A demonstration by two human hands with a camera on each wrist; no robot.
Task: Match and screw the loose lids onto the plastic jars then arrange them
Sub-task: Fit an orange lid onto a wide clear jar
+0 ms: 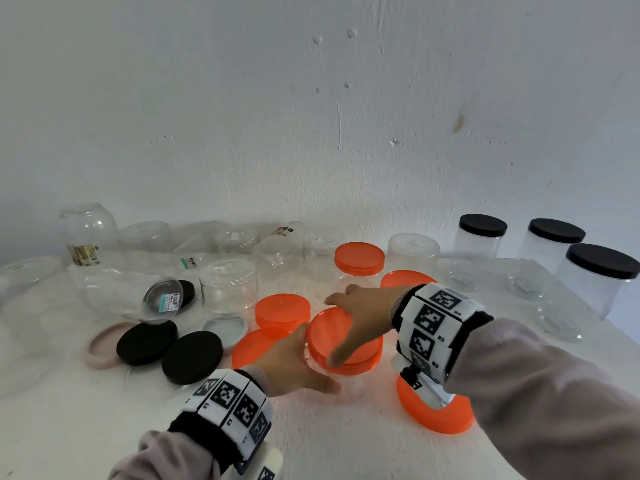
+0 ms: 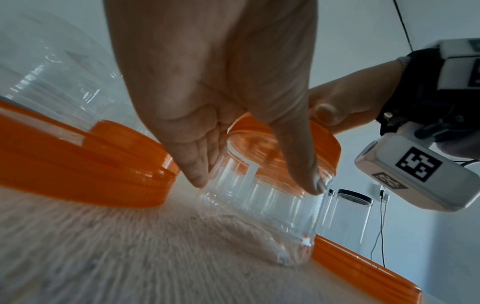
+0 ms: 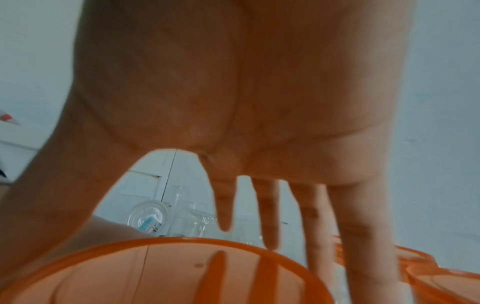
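A clear plastic jar (image 1: 346, 381) (image 2: 272, 205) stands upright near the table's front, with an orange lid (image 1: 322, 334) (image 2: 327, 148) (image 3: 155, 273) on its mouth. My left hand (image 1: 298, 362) (image 2: 257, 185) grips the jar's wall just under the lid, thumb on the near side and fingers round the far side. My right hand (image 1: 349, 323) is spread over the lid. Its thumb touches the near rim. Its fingers (image 3: 270, 226) are straight and reach out past the far edge.
Loose orange lids lie around: (image 1: 282, 311), (image 1: 252, 344), (image 1: 434, 407). An orange-lidded jar (image 1: 359, 261) stands behind. Two black lids (image 1: 147, 342) and a pink lid (image 1: 100, 348) lie front left. Several clear open jars crowd the back left. Black-lidded jars (image 1: 556, 244) stand far right.
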